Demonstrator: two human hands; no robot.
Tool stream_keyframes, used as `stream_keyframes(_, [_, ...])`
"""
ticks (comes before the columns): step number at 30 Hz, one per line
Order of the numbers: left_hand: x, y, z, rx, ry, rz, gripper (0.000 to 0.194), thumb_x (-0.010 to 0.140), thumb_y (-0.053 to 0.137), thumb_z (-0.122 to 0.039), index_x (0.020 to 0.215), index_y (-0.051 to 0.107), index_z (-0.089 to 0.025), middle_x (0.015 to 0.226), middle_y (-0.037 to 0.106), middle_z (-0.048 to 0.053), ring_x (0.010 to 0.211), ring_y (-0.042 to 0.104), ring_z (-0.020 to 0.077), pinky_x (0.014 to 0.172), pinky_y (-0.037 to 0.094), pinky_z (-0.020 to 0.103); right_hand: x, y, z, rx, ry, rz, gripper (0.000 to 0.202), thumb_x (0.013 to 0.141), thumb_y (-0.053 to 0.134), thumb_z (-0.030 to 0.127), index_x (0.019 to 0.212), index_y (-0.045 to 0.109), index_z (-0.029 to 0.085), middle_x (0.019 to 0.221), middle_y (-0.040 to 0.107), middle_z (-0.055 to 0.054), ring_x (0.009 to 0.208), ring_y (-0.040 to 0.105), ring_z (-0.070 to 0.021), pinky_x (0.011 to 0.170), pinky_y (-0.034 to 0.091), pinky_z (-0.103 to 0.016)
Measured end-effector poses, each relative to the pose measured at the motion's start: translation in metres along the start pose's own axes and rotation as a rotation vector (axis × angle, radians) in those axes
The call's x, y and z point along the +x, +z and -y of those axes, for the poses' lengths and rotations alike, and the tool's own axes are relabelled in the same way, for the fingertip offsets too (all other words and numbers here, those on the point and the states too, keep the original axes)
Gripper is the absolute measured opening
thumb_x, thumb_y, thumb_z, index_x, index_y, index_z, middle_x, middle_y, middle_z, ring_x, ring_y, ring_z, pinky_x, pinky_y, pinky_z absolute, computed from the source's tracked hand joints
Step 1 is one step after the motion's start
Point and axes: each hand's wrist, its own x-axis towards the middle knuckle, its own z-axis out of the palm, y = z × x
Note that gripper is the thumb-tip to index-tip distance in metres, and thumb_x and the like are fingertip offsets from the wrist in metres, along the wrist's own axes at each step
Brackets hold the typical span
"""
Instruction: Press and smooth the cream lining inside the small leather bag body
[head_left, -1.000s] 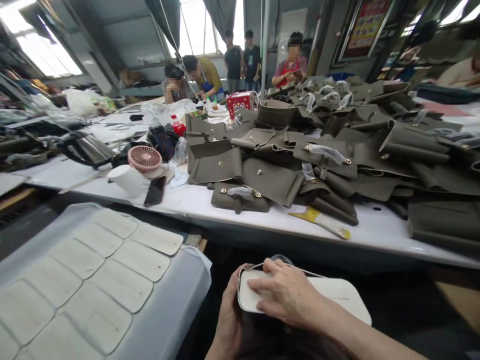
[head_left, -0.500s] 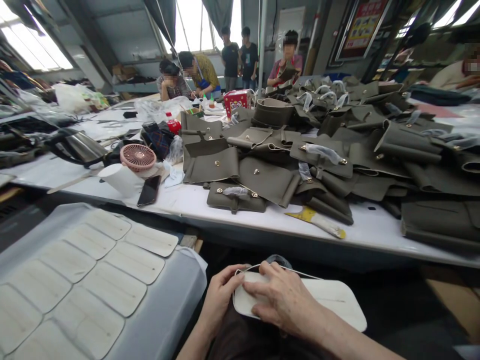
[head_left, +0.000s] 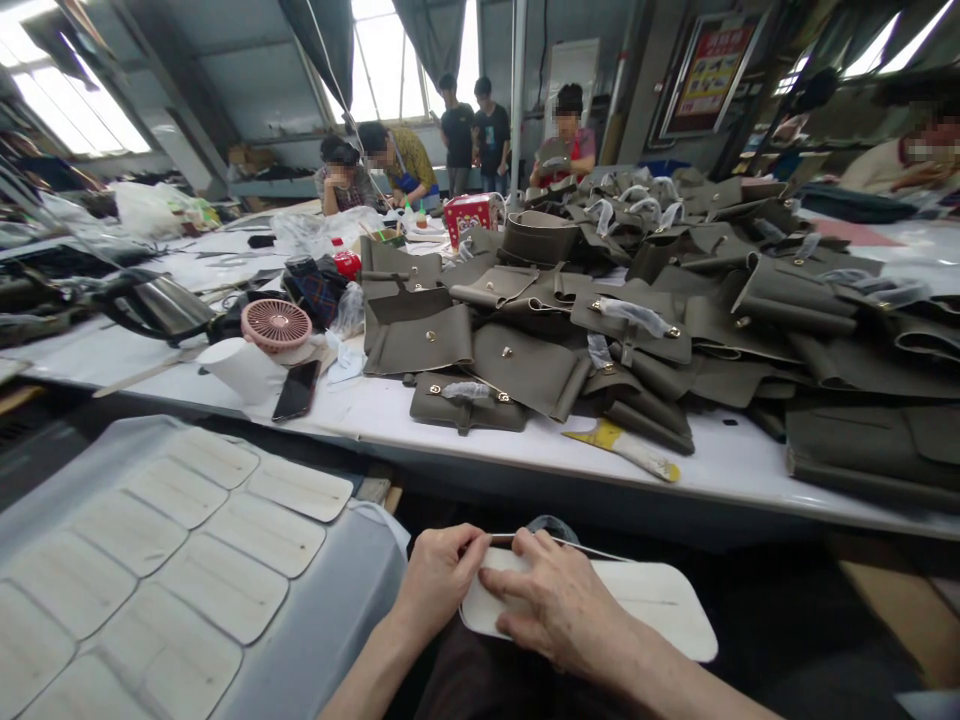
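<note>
- Olive-grey leather bag pieces (head_left: 637, 310) are piling across the long white bench (head_left: 480, 435) ahead.
- I am pinching the white rounded flat panel (head_left: 645, 610) on my lap with my left hand (head_left: 439, 578).
- I am pressing my right hand (head_left: 559, 605) flat on it.

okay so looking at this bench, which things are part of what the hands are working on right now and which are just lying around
In hand:
left hand and right hand, both on the white oval panel
matching white panels laid out in rows on the left

Lying about:
pink fan
phone
paper roll
heap of olive bag pieces
</note>
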Motion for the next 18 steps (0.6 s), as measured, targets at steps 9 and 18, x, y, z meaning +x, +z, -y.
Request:
stream_keyframes(9, [0.0, 0.0, 0.017, -0.193, -0.078, -0.014, 0.037, 0.092, 0.051, -0.049, 0.081, 0.071, -0.02, 0.075, 0.07, 0.001, 0.073, 0.061, 0.0172, 0.066, 0.042, 0.025, 0.0, -0.006, 0.005, 0.01, 0.018, 0.014, 0.035, 0.083, 0.067, 0.038, 0.117, 0.059, 0.043, 0.109, 0.053, -0.004, 0.095, 0.052, -0.0255, 0.076, 0.042, -0.037])
stream_keyframes(18, [-0.047, 0.048, 0.044, -1.395, -0.445, 0.199, 0.062, 0.087, 0.053, -0.062, 0.13, 0.06, -0.018, 0.126, 0.066, 0.014, 0.12, 0.058, 0.0321, 0.102, 0.043, 0.043, -0.001, -0.006, 0.011, 0.031, 0.039, 0.004, 0.035, 0.089, 0.058, 0.035, 0.123, 0.055, 0.042, 0.121, 0.052, -0.006, 0.103, 0.052, -0.0274, 0.082, 0.045, -0.042])
